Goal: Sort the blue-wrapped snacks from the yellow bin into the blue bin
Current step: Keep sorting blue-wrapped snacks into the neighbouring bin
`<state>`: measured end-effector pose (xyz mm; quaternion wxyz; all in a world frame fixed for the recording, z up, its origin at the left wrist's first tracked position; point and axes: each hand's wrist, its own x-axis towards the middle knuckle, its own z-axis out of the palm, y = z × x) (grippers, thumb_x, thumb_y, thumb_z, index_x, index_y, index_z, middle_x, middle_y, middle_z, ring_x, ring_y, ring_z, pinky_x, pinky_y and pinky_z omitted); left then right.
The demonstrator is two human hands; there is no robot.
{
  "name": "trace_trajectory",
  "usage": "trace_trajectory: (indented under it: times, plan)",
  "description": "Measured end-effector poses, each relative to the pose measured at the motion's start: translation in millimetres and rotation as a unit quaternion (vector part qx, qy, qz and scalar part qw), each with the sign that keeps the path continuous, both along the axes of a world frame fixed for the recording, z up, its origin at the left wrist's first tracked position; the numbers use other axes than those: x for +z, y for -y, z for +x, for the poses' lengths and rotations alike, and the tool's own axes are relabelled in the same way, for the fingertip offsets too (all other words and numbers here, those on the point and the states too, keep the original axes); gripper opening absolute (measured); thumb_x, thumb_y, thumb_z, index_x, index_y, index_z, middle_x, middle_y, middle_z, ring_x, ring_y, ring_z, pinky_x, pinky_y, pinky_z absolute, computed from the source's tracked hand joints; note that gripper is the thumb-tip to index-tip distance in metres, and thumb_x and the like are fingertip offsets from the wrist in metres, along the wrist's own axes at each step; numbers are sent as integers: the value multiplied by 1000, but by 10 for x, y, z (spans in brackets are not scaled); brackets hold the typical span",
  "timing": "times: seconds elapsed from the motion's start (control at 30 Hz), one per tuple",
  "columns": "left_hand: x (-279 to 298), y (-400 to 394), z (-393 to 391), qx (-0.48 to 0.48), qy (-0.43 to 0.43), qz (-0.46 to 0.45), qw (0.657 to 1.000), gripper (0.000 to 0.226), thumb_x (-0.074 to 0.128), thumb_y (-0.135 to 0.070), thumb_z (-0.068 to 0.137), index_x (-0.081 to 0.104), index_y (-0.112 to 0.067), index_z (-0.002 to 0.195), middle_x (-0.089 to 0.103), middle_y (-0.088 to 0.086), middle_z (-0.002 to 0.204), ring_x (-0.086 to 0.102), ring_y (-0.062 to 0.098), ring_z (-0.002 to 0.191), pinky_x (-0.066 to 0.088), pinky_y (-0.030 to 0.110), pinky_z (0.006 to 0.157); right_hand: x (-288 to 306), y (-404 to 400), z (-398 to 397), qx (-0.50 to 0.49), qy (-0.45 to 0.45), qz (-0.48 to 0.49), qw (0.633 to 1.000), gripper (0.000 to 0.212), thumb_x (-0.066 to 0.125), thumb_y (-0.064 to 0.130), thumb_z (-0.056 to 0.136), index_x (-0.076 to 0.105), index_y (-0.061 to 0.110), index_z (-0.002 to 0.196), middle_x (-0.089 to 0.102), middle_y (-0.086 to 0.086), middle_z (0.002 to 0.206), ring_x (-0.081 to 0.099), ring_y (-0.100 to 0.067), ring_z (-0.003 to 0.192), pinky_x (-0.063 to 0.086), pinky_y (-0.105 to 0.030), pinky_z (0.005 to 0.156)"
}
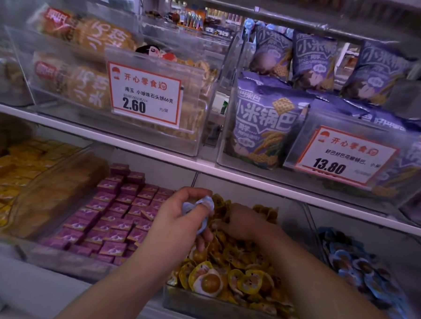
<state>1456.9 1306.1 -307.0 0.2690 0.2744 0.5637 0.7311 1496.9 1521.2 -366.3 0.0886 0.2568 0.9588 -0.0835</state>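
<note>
Blue-wrapped snacks held above the yellow bin

The left hand (177, 221) clutches crinkled pale-blue-wrapped snacks (203, 207) over the clear bin of yellow-wrapped round snacks (231, 304). The right hand (244, 222) digs into the yellow pile, fingers buried; its grip cannot be told. The clear bin of blue-wrapped snacks (360, 267) sits just right; purple square packets (108, 222) lie left.

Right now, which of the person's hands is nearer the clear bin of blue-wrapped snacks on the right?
Right. The right hand digs in the yellow-snack bin beside that blue-snack bin; the left hand is farther left, holding blue-wrapped snacks.
</note>
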Motion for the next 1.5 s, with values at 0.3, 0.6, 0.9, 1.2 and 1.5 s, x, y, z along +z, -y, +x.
trace_trajectory:
  times: [0.3, 0.6, 0.9, 1.2, 1.5]
  plan:
    - [-62, 30, 22, -13, -70, -41, 997, 17, 54, -21, 100, 61, -35, 107, 64, 11, 61, 57, 26, 51, 47, 32, 47, 380, 165, 293, -156, -277, -47, 947, 35, 47, 44, 98, 71, 19, 97, 67, -3, 89, 65, -27, 94, 46, -26, 72]
    - [-108, -185, 683, 57, -321, -35, 945, 28, 42, -43, 100, 48, -49, 127, 58, -28, 117, 58, -7, 106, 44, 11, 85, 725, 936, 1353, -347, -426, -602, 579, 40, 53, 42, 97, 76, 11, 108, 75, -16, 104, 68, -26, 71, 49, -35, 54]
    - [-189, -466, 1072, -111, -462, -108, 873, 76, 29, -70, 86, 6, -41, 153, 1, -32, 158, -5, -11, 146, 11, 28, 123, 704, 921, 1691, -315, -451, -560, 619, 32, 72, 47, 82, 77, 25, 104, 76, 0, 104, 72, -16, 98, 56, -37, 91]
    - [-257, -634, 910, -82, -505, -74, 856, 46, 44, -49, 93, 49, -39, 138, 55, -19, 136, 52, 2, 126, 41, 25, 105, 736, 175, 2131, -286, -502, -506, 640, 23, 75, 33, 82, 70, 17, 68, 60, -15, 64, 56, -22, 46, 41, -25, 38]
    - [-358, -486, 329, 5, -479, -194, 856, 22, 54, -35, 97, 67, -42, 113, 74, -18, 88, 68, -1, 77, 56, 30, 72, 445, -473, 2039, -306, -345, -149, 875, 54, 52, 65, 88, 56, 34, 132, 56, 3, 138, 55, -16, 121, 37, -23, 96]
